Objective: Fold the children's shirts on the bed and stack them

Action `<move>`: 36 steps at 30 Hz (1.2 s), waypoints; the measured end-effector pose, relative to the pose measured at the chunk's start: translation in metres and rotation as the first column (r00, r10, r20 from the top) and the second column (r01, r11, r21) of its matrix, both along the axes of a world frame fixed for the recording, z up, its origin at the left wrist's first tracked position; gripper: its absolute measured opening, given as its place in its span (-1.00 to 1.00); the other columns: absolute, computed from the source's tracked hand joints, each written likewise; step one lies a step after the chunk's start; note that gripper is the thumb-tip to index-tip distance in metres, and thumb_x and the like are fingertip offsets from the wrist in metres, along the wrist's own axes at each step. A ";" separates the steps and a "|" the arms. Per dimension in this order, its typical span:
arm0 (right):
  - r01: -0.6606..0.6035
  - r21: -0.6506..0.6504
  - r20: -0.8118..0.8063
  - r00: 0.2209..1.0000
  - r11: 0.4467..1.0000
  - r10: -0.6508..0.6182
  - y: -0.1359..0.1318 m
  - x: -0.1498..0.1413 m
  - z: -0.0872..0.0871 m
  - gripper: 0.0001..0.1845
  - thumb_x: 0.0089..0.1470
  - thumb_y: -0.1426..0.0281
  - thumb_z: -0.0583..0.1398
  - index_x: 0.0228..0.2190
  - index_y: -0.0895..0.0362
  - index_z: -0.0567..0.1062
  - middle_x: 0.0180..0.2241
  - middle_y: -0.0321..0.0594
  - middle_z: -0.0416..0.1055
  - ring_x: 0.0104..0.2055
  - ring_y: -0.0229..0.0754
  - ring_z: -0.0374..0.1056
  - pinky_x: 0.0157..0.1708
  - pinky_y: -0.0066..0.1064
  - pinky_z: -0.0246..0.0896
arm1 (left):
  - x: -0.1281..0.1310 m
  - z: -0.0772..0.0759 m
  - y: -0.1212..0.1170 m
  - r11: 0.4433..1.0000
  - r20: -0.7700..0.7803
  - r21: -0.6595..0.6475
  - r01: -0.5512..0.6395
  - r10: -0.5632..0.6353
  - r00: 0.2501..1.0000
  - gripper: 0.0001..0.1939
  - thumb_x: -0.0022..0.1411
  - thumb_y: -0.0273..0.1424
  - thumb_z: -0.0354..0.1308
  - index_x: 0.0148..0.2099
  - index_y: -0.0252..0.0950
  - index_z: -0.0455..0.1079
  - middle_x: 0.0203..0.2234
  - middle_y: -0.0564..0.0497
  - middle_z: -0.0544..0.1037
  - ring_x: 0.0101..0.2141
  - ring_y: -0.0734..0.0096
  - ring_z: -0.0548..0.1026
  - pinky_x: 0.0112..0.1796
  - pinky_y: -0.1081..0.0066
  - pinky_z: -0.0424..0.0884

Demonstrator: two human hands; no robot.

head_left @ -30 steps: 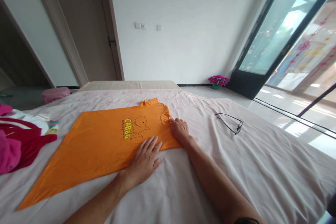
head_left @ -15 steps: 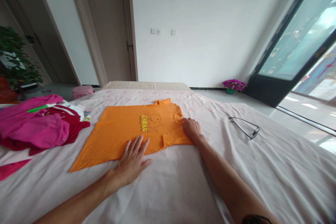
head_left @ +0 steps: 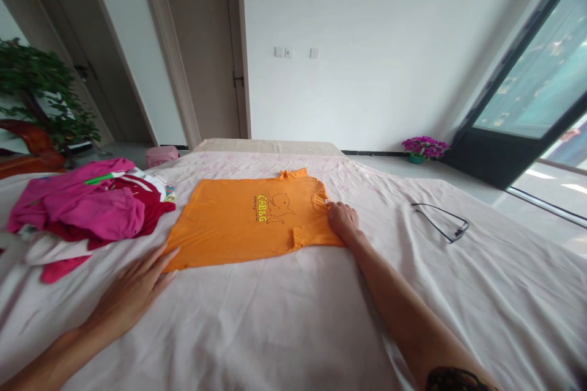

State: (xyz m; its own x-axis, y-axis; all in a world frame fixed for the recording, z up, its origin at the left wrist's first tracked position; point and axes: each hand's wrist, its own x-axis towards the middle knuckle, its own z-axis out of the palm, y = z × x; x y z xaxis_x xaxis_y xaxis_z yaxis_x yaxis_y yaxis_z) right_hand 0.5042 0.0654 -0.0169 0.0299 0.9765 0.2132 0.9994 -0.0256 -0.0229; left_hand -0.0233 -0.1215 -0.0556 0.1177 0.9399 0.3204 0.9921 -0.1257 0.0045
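An orange T-shirt (head_left: 233, 232) lies spread on the pale sheet (head_left: 257, 330), its collar to the right and its hem to the left. A cartoon figure and yellow letters are printed on its front. My left hand (head_left: 132, 287) rests at the near hem corner, fingers outstretched and touching the fabric's edge. At the collar, my right hand (head_left: 343, 220) has its fingers curled onto the shirt near the neck label; the fingertips are partly hidden. Both sleeves are folded over towards the body of the shirt.
Left of the shirt is a heap of pink, red and white clothes (head_left: 87, 204). Black-framed eyeglasses (head_left: 443, 223) lie on the sheet at the right. Beyond the bed are a pink stool (head_left: 162, 156), purple flowers (head_left: 424, 146) and a door (head_left: 197, 43).
My left hand has slid left from the shirt's near side to its hem corner, and that corner now lies straighter. My right hand stays at the collar. The view has shifted slightly left.
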 end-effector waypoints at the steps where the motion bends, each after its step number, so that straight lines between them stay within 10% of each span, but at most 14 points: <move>1: 0.000 -0.003 0.003 1.000 1.000 0.000 0.000 0.000 0.000 -0.56 0.35 0.35 -0.09 0.13 -0.03 0.40 -0.03 -0.07 0.46 -0.01 -0.04 0.38 -0.04 -0.26 0.12 | -0.007 0.000 0.001 1.000 0.038 0.008 0.011 -0.011 0.999 -0.42 0.33 -0.11 -0.10 0.26 -0.26 0.31 0.27 -0.14 0.33 0.23 0.15 0.32 0.21 0.17 0.25; 9: -0.036 0.007 -0.007 0.999 0.999 0.036 -0.009 -0.002 0.014 -0.59 0.37 0.27 -0.09 0.07 -0.01 0.44 -0.06 -0.11 0.48 -0.03 -0.10 0.37 -0.07 -0.32 0.10 | -0.025 0.020 0.005 0.989 0.188 -0.018 0.144 -0.138 0.972 -0.64 0.29 -0.23 -0.14 -0.11 -0.07 0.48 -0.08 0.09 0.62 -0.01 0.35 0.54 0.12 0.33 0.39; 15: -0.368 -0.050 -0.098 0.927 0.929 0.362 -0.020 0.000 0.038 -0.69 0.30 0.17 0.08 -0.12 0.00 0.55 -0.08 -0.19 0.48 -0.01 -0.13 0.34 -0.09 -0.40 0.10 | -0.033 0.020 0.022 0.996 0.293 0.004 0.084 -0.081 0.953 -0.76 0.24 -0.13 -0.03 -0.22 0.04 0.45 -0.14 0.21 0.63 -0.07 0.35 0.56 0.08 0.33 0.41; 20: -0.368 -0.228 -0.104 0.930 0.902 0.353 -0.019 0.005 0.049 -0.65 0.11 0.13 0.26 -0.09 -0.01 0.51 -0.16 -0.21 0.50 -0.16 -0.12 0.40 -0.24 -0.41 0.12 | -0.032 0.026 0.033 0.998 0.438 -0.053 0.039 -0.012 0.899 -0.78 0.24 -0.06 0.02 -0.20 0.06 0.44 -0.13 0.28 0.62 -0.03 0.37 0.53 0.11 0.32 0.38; 25: -0.483 -0.144 -0.205 0.869 0.864 0.451 -0.005 0.016 0.050 -0.85 0.13 0.26 0.21 -0.36 0.07 0.50 -0.30 -0.25 0.48 -0.23 -0.18 0.36 -0.29 -0.47 0.10 | -0.015 0.050 0.047 0.980 0.579 -0.190 -0.062 0.163 0.799 -0.66 0.24 -0.04 0.00 -0.10 -0.11 0.39 -0.17 0.13 0.63 -0.06 0.29 0.54 0.07 0.29 0.38; 30: -0.321 0.048 -0.505 0.809 0.946 0.300 0.024 0.014 0.042 -0.78 0.18 0.25 0.09 -0.35 0.11 0.45 -0.39 -0.30 0.45 -0.35 -0.22 0.32 -0.37 -0.47 0.12 | 0.004 0.066 0.084 0.958 0.603 -0.172 -0.230 0.287 0.744 -0.56 0.26 -0.11 -0.04 0.03 -0.30 0.35 -0.12 -0.03 0.60 -0.07 0.27 0.52 0.00 0.34 0.39; 36: -0.136 0.145 -0.490 0.851 0.980 0.191 0.066 0.005 0.030 -0.77 0.20 0.28 0.07 -0.28 0.10 0.49 -0.29 -0.24 0.53 -0.25 -0.16 0.38 -0.25 -0.44 0.15 | 0.014 0.068 0.124 0.924 0.386 -0.200 -0.326 0.380 0.841 -0.53 0.35 -0.10 -0.17 0.00 -0.33 0.37 -0.28 -0.04 0.60 -0.21 0.20 0.57 -0.19 0.36 0.41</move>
State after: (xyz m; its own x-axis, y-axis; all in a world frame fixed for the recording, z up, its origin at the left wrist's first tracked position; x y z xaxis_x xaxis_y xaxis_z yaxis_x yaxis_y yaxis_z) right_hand 0.5096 0.1313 0.0127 0.0005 0.9507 0.3100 0.8419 0.1669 -0.5132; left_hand -0.0093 0.0024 0.0125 -0.3465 0.9266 0.1460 0.8730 0.2615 0.4118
